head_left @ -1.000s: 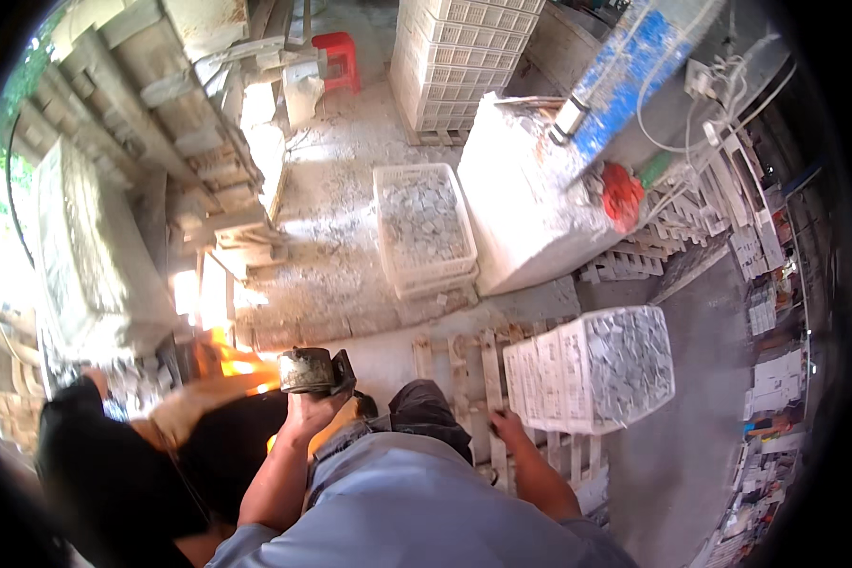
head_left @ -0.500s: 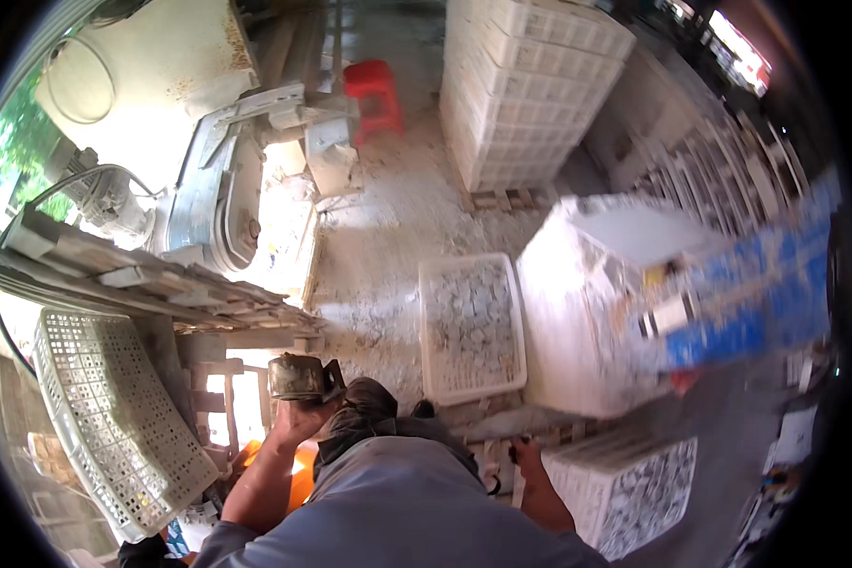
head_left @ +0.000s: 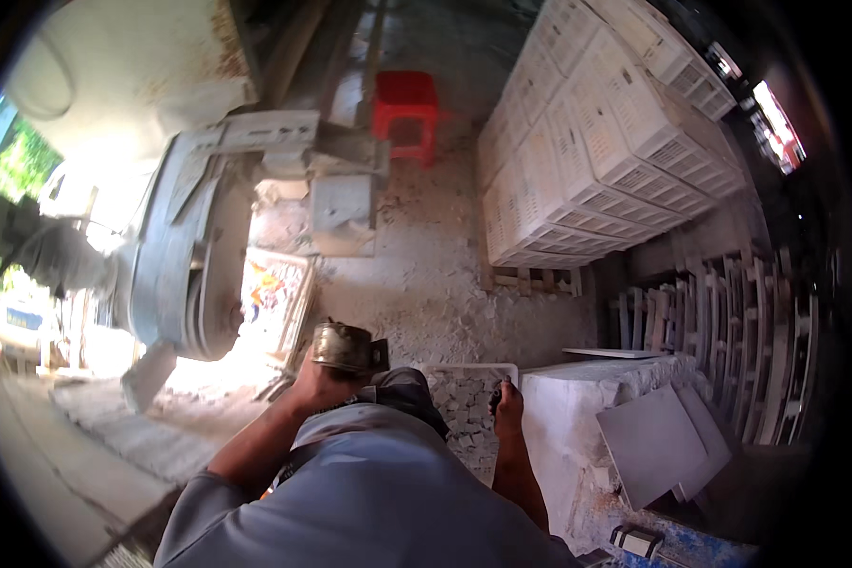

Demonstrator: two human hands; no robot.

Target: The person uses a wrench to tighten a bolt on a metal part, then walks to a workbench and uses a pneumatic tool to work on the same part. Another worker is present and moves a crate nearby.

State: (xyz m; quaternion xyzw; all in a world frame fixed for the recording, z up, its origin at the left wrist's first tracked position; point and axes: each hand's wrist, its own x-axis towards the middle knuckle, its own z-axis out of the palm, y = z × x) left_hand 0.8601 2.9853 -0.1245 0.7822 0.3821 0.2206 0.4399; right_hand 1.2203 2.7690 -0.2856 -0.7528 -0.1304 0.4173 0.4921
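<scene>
My left hand (head_left: 322,386) is wrapped round a worn, round metal container (head_left: 343,346), mug-like, with a dark square bracket or handle on its right side. It is held in front of my waist. My right hand (head_left: 508,409) is closed on a small black object (head_left: 495,399) whose kind I cannot make out. Below and left of that hand is a white plastic crate (head_left: 464,366) with grey broken pieces (head_left: 459,412) in it, partly hidden by my body. The hand overlaps the crate's right side in view; I cannot tell whether they touch.
Ahead stands a red stool (head_left: 405,104). Stacked white crates (head_left: 577,161) rise at the far right. A dusty machine (head_left: 185,246) stands to the left. At right are a pale block (head_left: 559,402), flat grey sheets (head_left: 651,445) and leaning wooden pallets (head_left: 729,327). Debris covers the floor (head_left: 417,256).
My view has shifted forward, and the stool and stacked crates look nearer. Both hands keep their grip. The perforated crate at left and the filled crate at lower right have left the view.
</scene>
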